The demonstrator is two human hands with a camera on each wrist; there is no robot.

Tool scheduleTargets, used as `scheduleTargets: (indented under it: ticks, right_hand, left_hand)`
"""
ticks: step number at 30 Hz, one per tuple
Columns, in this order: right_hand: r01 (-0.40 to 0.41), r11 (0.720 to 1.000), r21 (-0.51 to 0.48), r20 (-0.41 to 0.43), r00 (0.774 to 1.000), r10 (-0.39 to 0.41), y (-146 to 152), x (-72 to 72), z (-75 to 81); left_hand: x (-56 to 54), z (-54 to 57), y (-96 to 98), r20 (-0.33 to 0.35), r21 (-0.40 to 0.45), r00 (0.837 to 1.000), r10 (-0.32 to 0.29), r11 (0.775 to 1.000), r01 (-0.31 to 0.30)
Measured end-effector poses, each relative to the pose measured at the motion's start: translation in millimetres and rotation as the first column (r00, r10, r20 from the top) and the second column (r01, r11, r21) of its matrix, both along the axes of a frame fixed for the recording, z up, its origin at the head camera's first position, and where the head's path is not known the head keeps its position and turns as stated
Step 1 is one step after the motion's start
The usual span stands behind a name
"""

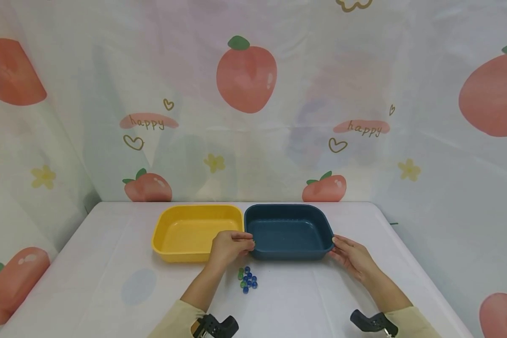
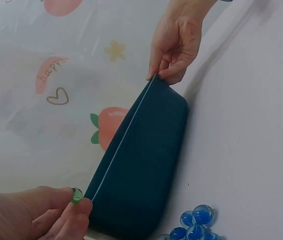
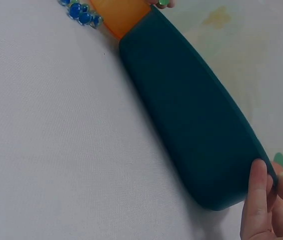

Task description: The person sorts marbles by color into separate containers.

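Note:
My left hand (image 1: 229, 248) pinches a green glass marble (image 2: 77, 195) between thumb and finger, beside the near left corner of a dark blue rectangular tray (image 1: 288, 255). At the opposite end, my right hand (image 1: 356, 261) grips the tray's right rim, with fingers (image 3: 256, 195) on its outer wall. Just in front of the trays, a small cluster of blue and green marbles (image 1: 249, 279) lies on the white tablecloth. In the head view, the pinched marble is mostly hidden by the left fingers.
A yellow rectangular tray (image 1: 181, 257) stands directly left of the blue one, their sides almost touching. The white-covered table (image 1: 304, 300) ends at a fruit-printed backdrop (image 1: 253, 155) behind the trays. A camera is strapped to each wrist.

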State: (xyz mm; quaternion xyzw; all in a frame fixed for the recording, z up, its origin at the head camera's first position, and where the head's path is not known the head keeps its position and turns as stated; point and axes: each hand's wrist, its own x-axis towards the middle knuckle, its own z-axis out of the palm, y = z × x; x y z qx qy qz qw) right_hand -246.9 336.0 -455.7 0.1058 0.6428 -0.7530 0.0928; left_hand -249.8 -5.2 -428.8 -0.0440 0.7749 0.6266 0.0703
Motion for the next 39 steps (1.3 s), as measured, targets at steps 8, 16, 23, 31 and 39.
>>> scheduleTargets:
  ticks: [8, 16, 23, 31, 39]
  right_hand:
    - [-0.005, 1.000, 0.001, -0.006, 1.000, 0.005, 0, 0.2, -1.7]
    - [0.004, 1.000, 0.013, 0.000, 1.000, -0.004, 0, 0.2, -1.6]
    - [0.000, 1.000, -0.024, 0.002, 1.000, 0.000, 0, 0.9, -1.1]
    - [0.004, 1.000, -0.031, 0.005, 1.000, -0.004, 0, 1.1, -0.7]
    - [0.012, 1.000, -0.004, 0.009, 1.000, -0.012, 0, 1.2, 0.5]
  left_hand:
    - [0.4, 1.0, 2.3, -0.005, -0.014, 1.000, 0.016, 1.000, -0.016]
    - [1.4, 1.2, 3.0, -0.021, -0.022, 1.000, 0.019, 1.000, -0.019]
    - [1.8, -0.3, 1.9, -0.026, -0.029, 1.000, 0.016, 0.999, -0.017]
    - [6.0, -1.7, 0.9, -0.028, -0.030, 1.000, 0.014, 0.999, -0.015]
    - [9.9, -4.8, -2.8, -0.014, 0.008, 1.000, -0.001, 1.000, 0.001]
